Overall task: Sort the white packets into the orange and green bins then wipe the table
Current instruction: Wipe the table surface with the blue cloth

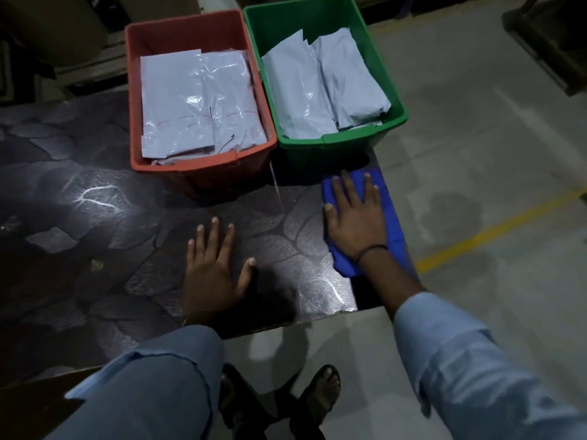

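Two bins side by side at table (pixel 95 192) far edge, touching: left bin (pixel 197 166), right bin (pixel 390 100). Packets (pixel 190 100) in each. Cloth (pixel 392 217) before right bin, under right hand (pixel 355 214). Left hand (pixel 212 265) flat on table, left of cloth.

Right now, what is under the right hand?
A blue cloth lies flat under the right hand, at the table's right edge in front of the green bin. The table under the cloth is covered.

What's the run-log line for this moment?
phase: wiping | right hand: flat on blue cloth, table right edge | left hand: flat on table | packets: in orange bin, green bin
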Action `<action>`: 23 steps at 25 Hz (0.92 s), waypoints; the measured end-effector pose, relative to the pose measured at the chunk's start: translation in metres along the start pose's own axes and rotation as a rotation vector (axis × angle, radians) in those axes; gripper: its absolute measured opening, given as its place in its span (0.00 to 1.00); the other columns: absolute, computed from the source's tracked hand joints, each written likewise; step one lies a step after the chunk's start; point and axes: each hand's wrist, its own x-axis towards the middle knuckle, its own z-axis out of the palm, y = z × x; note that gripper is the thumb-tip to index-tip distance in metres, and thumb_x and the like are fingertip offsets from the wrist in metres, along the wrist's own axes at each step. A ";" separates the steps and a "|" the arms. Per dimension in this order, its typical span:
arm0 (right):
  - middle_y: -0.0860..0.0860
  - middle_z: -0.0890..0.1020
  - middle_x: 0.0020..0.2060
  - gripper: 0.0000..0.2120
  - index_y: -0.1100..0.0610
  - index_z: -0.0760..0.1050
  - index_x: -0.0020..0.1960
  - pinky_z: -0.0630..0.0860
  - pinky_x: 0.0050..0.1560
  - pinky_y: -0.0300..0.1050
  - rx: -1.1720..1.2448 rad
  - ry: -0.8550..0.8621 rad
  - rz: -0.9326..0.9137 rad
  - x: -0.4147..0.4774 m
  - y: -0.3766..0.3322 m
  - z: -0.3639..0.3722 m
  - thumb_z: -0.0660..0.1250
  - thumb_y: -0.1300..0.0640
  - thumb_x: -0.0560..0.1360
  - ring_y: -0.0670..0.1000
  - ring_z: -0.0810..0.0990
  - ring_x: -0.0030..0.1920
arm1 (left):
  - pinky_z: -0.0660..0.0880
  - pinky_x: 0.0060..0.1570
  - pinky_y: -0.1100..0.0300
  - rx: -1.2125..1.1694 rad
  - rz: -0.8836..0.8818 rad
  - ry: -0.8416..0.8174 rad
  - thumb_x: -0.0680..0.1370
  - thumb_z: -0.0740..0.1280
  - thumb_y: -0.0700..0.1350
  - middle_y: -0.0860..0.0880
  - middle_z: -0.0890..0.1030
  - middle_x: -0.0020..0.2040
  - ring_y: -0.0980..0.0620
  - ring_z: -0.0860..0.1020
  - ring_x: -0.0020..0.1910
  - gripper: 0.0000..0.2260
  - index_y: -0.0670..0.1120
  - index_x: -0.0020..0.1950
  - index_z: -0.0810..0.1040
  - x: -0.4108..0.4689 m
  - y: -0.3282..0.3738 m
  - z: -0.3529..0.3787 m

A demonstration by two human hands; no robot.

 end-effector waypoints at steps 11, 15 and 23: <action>0.52 0.61 0.80 0.29 0.52 0.60 0.80 0.54 0.77 0.65 0.014 0.040 -0.102 -0.028 0.007 0.009 0.53 0.42 0.82 0.66 0.54 0.79 | 0.53 0.80 0.39 -0.020 -0.020 -0.033 0.78 0.55 0.64 0.43 0.56 0.83 0.38 0.54 0.82 0.36 0.46 0.81 0.63 0.001 0.005 -0.007; 0.53 0.60 0.80 0.29 0.54 0.59 0.80 0.50 0.79 0.64 0.024 0.029 0.047 0.008 0.001 0.004 0.53 0.43 0.82 0.67 0.52 0.79 | 0.53 0.80 0.39 -0.017 -0.018 -0.054 0.78 0.55 0.64 0.42 0.55 0.84 0.38 0.54 0.82 0.36 0.46 0.82 0.63 0.001 0.004 -0.009; 0.48 0.57 0.81 0.30 0.49 0.57 0.81 0.47 0.80 0.59 0.051 0.002 -0.435 -0.053 -0.036 0.018 0.52 0.41 0.82 0.61 0.48 0.81 | 0.55 0.79 0.37 -0.026 -0.004 -0.012 0.78 0.57 0.63 0.42 0.57 0.83 0.37 0.55 0.82 0.35 0.46 0.81 0.64 0.000 0.005 -0.007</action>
